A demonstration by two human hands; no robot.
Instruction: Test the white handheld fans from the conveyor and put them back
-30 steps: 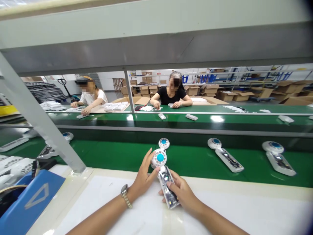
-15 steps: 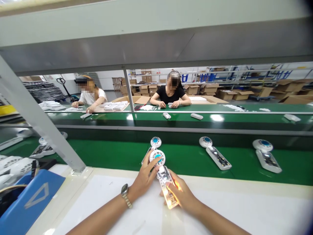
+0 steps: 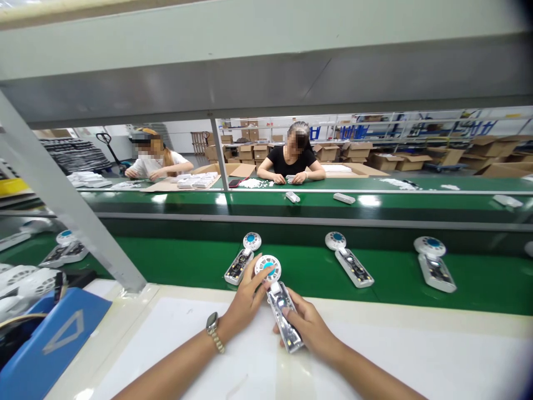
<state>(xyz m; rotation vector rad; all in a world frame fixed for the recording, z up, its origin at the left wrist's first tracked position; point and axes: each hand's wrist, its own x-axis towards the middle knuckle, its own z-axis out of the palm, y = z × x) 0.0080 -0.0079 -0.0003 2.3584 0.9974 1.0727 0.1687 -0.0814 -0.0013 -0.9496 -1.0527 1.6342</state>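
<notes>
My right hand [image 3: 310, 328] grips the handle of a small white handheld fan [image 3: 278, 300] with an open circuit board, over the white worktop [image 3: 416, 361]. My left hand [image 3: 245, 300], with a watch on its wrist, touches the fan's round head and its blue centre. Just beyond, on the green conveyor belt [image 3: 187, 264], lie three more such fans: one near my hands [image 3: 242, 258], one to the right [image 3: 348, 259] and one further right [image 3: 435, 264].
A blue bin [image 3: 45, 339] and white fan parts [image 3: 25, 280] sit at the left, behind a slanted metal post [image 3: 70, 205]. Another fan [image 3: 64, 247] lies on the belt's left. Two people sit across a second belt [image 3: 375, 203]; cardboard boxes [image 3: 400, 161] stand behind them.
The fans on the belt have drifted left. The board in my right hand lit up orange half a second ago and is dark now. My hands stayed in place.
</notes>
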